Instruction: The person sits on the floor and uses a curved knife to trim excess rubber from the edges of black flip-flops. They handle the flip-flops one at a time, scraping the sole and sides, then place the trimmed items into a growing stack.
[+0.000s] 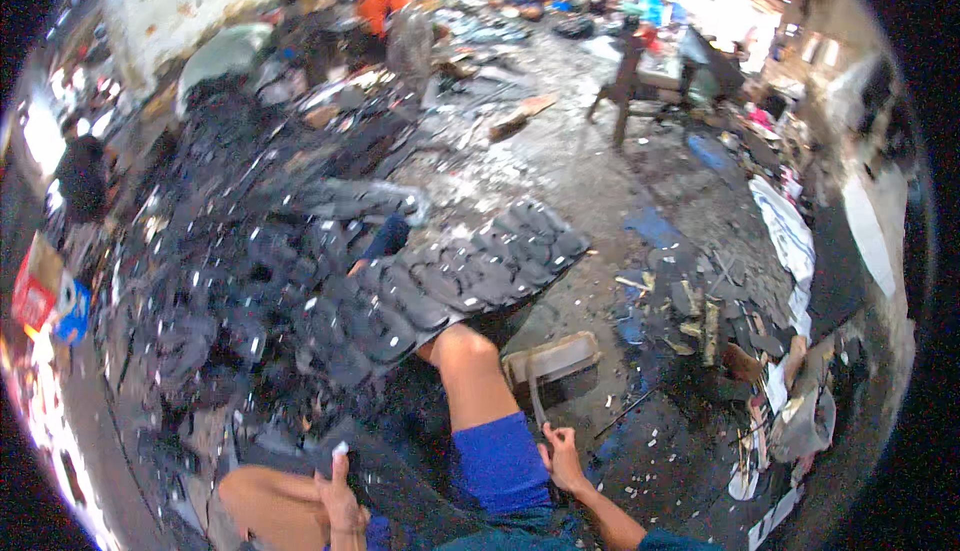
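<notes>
In my right hand [566, 461], at the lower middle beside my blue shorts, I grip a thin, slightly curved knife [535, 399]. Its long narrow blade points away from me, over a worn pale rectangular block [560, 356] on the dark floor. My left hand [341, 499] is beside my bent left knee, fingers partly closed. A small white bit [341, 448] shows at its fingertip; whether it is pinched or stuck there is unclear. Beyond my knees, a dark sheet [455, 266] of curved, sole-like shapes with small white marks lies across the floor.
Dark cut pieces [225, 281] heap up on the left. Scraps [700, 321] litter the right, near a grey bucket-like container [805, 423]. A wooden chair [628, 86] stands farther off. A person in orange [383, 1] and other people are at the back.
</notes>
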### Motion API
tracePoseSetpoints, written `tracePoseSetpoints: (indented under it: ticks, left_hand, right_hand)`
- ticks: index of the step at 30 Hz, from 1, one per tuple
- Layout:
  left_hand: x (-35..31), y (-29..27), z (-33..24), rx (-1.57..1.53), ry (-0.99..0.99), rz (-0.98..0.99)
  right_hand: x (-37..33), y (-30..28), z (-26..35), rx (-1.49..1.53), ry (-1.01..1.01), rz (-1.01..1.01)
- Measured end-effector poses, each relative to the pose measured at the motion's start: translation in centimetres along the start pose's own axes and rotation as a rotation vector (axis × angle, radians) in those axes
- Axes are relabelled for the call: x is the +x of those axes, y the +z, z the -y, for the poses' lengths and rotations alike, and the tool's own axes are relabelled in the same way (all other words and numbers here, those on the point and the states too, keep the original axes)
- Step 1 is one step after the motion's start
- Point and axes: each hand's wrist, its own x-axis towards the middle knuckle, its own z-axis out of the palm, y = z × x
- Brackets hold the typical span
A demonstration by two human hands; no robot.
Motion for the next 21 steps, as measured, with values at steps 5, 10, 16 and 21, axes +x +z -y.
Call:
tracePoseSetpoints:
  ticks: [5, 10, 16, 21]
  left_hand:
    - [1.0, -0.3, -7.9, 0.074, 0.231, 0.067]
    - [-1.0, -3.6, -12.5, 0.007, 0.174, -0.012]
    - [-3.7, -8.5, -10.1, -0.019, 0.083, -0.071]
    - [-5.6, -8.4, -9.7, -0.076, 0.002, -0.071]
  right_hand:
    - [3.1, -12.6, 14.7, 1.044, 0.34, 0.067]
    - [3.1, -8.7, 22.2, 0.7, -0.228, 0.341]
    - [-0.7, -7.5, 26.0, 0.665, -0.364, 0.615]
    - [-1.8, -7.4, 24.7, 0.622, -0.32, 0.744]
